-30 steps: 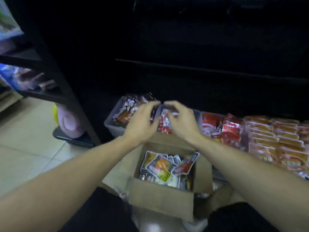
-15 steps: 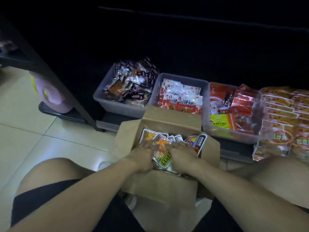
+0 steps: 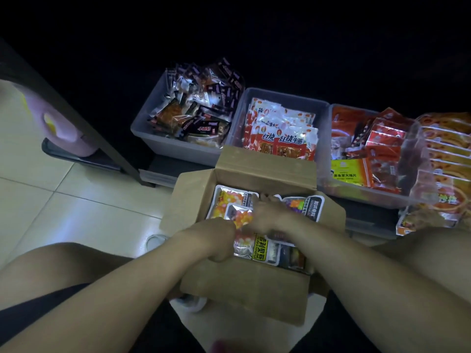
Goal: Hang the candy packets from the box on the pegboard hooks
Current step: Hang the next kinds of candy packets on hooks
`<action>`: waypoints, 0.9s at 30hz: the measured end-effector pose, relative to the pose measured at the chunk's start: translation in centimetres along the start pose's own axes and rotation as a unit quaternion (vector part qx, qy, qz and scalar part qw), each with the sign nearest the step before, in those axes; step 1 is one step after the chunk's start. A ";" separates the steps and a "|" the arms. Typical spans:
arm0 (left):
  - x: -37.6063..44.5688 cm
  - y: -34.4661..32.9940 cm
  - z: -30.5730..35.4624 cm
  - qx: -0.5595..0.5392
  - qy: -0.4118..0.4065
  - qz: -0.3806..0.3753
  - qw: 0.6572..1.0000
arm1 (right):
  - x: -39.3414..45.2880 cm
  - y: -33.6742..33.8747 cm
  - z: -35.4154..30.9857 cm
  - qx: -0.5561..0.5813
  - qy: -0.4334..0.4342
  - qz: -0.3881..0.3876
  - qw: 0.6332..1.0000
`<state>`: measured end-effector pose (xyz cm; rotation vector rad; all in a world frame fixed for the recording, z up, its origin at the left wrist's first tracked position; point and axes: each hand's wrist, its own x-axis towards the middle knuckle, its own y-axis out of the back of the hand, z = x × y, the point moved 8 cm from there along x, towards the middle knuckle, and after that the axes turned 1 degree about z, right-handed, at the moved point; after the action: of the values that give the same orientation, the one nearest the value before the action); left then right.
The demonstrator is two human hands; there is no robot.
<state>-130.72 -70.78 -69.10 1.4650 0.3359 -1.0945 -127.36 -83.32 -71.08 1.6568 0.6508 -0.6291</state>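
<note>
Both forearms reach down and forward from the bottom corners and meet over the open box (image 3: 244, 289). The left hand (image 3: 216, 238) sits at the box's near left, knuckles up, fingers curled under against the packets (image 3: 229, 205); what exactly it holds is hidden beneath the hand, so its grip cannot be told for sure. The right hand (image 3: 270, 215) lies a little farther in, touching the left, its fingers bent down among the packets. It is blurred, and whether it pinches one cannot be told.

The packets lie flat and overlapping inside the box, silver-edged with orange and yellow sweets printed on them; one near the front carries a yellow label (image 3: 260, 250), another at the far right a dark label (image 3: 312, 207). The box flaps stand open on all sides.

The box rests low in front of the person, between bare knees, over a pale tiled floor (image 3: 63, 194). Beyond it three grey bins stand side by side on a low dark shelf: the left bin (image 3: 153, 138) holds dark wrapped snacks, the middle bin (image 3: 239, 115) red-and-white packs, the right bin (image 3: 362, 192) red packs. Orange packs (image 3: 448, 149) are stacked just beside the right bin. A pink object (image 3: 63, 128) sits at the left behind a dark post. The background above is black.
</note>
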 end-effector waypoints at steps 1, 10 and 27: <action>-0.2 0.1 -0.2 0.001 0.003 0.006 1.000 | 0.1 -0.1 -0.1 -0.009 -0.001 0.010 1.000; -2.9 3.1 -0.9 0.029 0.017 0.089 0.995 | 0.1 1.8 -0.5 -0.004 -0.018 0.007 1.000; -3.7 3.8 -1.5 -0.067 0.034 0.079 0.994 | -1.8 1.0 -1.2 0.153 -0.051 0.005 0.987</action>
<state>-129.20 -68.91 -64.14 1.3877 0.3300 -0.8807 -127.81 -82.43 -68.92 1.8962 0.4892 -0.8339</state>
